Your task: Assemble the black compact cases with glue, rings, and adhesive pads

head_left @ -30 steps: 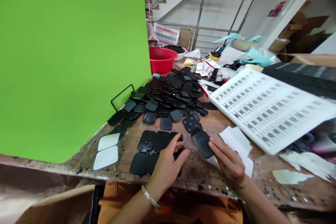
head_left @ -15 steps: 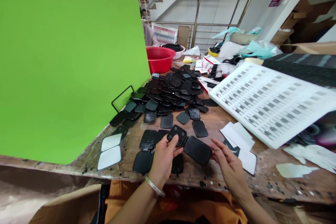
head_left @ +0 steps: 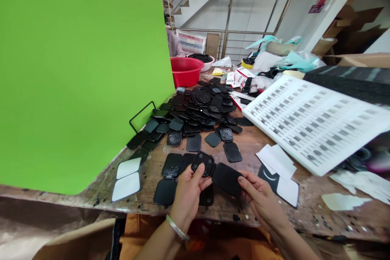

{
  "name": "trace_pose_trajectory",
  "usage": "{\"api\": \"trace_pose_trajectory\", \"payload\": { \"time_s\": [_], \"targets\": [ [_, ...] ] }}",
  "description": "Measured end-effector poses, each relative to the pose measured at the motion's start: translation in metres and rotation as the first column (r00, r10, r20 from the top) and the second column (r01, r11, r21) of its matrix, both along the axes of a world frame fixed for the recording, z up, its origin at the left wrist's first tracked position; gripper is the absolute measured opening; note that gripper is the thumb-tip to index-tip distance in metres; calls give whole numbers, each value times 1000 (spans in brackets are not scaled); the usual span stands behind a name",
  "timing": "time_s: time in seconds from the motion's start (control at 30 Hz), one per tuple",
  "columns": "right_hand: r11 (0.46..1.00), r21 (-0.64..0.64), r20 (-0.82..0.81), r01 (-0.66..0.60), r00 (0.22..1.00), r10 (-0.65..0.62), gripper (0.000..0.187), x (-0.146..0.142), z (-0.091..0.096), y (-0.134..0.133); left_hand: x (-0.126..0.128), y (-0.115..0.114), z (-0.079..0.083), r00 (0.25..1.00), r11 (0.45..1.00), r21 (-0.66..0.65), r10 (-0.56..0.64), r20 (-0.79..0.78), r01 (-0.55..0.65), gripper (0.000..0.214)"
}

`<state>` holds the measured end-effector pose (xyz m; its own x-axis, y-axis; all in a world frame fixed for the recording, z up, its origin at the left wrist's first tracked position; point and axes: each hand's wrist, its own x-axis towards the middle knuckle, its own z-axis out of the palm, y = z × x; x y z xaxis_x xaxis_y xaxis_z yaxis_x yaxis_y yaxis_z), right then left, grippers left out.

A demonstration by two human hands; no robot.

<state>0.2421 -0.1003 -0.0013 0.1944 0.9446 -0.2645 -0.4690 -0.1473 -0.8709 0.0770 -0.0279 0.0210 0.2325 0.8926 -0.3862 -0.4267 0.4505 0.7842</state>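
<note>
Between my two hands hangs an unfolded black hinged case [head_left: 227, 178], made of two rounded square halves. My left hand [head_left: 189, 189] grips the half with small round spots, thumb on top. With thumb and fingers, my right hand [head_left: 258, 195] pinches the outer edge of the smooth half. Under and left of my left hand, other opened black cases [head_left: 165, 191] lie on the wooden table. A loose heap of black cases [head_left: 201, 105] spreads behind. Close to my right hand lie white sheets [head_left: 276, 160] and a dark card with a white sticker [head_left: 288, 191].
A green panel [head_left: 79, 69] borders the left side. On the right a white slotted tray [head_left: 317, 118] leans at a tilt. A red basin [head_left: 187, 71] stands at the back, with a person's sleeve [head_left: 176, 44] beyond it. Two white stickers [head_left: 126, 185] lie at left.
My right hand has moved left and closed on the smooth half's edge; before, its fingers were beside it. My left hand keeps its hold on the case.
</note>
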Motion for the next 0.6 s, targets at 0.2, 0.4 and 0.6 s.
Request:
{"api": "trace_pose_trajectory", "payload": {
  "time_s": [0.2, 0.4, 0.6],
  "targets": [
    [1000, -4, -78, 6, 997, -6, 28, 1, -1, -1, -1, -2, 2, 999, 999, -41, -5, 43, 7, 31],
    [999, -25, 41, -35, 999, 36, 33, 5, 0, -1, -5, -1, 6, 996, 997, -51, -50, 75, 54, 32],
    [990, -132, 388, -44, 917, 92, 44, 7, 18, 1, -27, 0, 16, 971, 976, -14, -217, -97, 216, 28]
  ]
}}
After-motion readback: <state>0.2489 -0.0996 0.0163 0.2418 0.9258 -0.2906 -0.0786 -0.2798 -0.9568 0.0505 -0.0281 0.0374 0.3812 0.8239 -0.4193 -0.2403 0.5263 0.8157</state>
